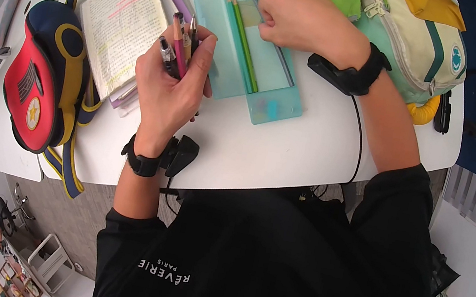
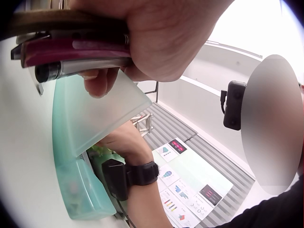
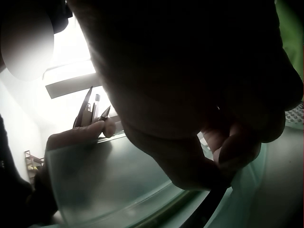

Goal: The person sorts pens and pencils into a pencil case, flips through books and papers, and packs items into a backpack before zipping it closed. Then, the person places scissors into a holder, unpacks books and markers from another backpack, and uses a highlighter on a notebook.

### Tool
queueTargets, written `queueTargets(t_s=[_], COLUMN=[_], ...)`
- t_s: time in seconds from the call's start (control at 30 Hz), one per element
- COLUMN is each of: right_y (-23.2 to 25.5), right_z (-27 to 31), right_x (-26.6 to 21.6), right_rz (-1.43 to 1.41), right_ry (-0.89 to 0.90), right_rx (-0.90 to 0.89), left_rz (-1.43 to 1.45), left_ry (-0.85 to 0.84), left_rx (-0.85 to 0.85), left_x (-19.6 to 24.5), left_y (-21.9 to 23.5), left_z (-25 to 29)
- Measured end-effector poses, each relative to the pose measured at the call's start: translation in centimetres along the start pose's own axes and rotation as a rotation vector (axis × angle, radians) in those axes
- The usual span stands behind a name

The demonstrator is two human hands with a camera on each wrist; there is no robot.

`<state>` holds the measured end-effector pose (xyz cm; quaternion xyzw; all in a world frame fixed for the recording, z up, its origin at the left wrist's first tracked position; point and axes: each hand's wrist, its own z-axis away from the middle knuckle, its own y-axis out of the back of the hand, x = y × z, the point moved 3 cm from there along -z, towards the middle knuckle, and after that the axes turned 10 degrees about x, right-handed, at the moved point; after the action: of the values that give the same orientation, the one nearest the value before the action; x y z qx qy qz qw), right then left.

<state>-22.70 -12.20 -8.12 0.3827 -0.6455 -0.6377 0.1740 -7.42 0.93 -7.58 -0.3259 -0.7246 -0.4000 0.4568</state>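
My left hand (image 1: 168,95) grips a bunch of several pens (image 1: 179,49), one with a magenta barrel, tips and caps pointing away from me. Beside it, a translucent teal pencil case (image 1: 275,109) lies with its lid (image 1: 207,6) swung up on the left. Two green pencils (image 1: 243,44) lie lengthwise in the case. Over its far right part is my right hand (image 1: 302,18), thumb and fingers pinching a slim grey pencil (image 1: 286,68) that slants along the right side. The right wrist view shows this pencil dark (image 3: 209,209) below the fingertips.
An open book (image 1: 123,20) with highlighted lines lies left of the case, on top of purple-edged books. Further left is a red and navy bag (image 1: 39,82) with straps. A cream and green backpack (image 1: 410,39) stands at the right. The white table's (image 1: 237,155) near edge faces me.
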Motion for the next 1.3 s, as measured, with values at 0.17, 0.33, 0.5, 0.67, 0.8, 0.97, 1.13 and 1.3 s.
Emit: queueTargets(t_s=[0.17, 0.33, 0.5, 0.67, 0.8, 0.97, 1.13, 1.3], right_y=[-0.1, -0.3, 0.5, 0.4, 0.5, -0.1, -0.3, 0.0], right_z=[0.0, -0.2, 0.0, -0.3, 0.0, -0.1, -0.2, -0.2], right_x=[0.0, 0.0, 0.8, 1.4, 1.7, 2.4, 2.3, 1.9], right_rz=[0.021, 0.052, 0.023, 0.08, 0.028, 0.024, -0.043, -0.01], right_ry=[-0.007, -0.035, -0.064, -0.115, -0.069, -0.105, -0.167, -0.098], right_rx=[-0.007, -0.041, 0.048, 0.001, 0.003, -0.139, -0.168, -0.084], left_rz=[-0.004, 0.015, 0.018, 0.007, 0.027, 0.048, 0.042, 0.021], left_ry=[0.014, 0.014, 0.014, 0.02, 0.016, 0.031, 0.02, 0.032], left_rx=[-0.005, -0.004, -0.008, -0.015, -0.017, -0.017, -0.018, -0.015], left_x=[0.0, -0.1, -0.2, -0.2, -0.1, -0.1, -0.1, 0.0], left_y=[0.0, 0.0, 0.1, 0.1, 0.1, 0.1, 0.1, 0.1], left_z=[0.0, 0.0, 0.0, 0.0, -0.1, -0.1, -0.1, -0.1])
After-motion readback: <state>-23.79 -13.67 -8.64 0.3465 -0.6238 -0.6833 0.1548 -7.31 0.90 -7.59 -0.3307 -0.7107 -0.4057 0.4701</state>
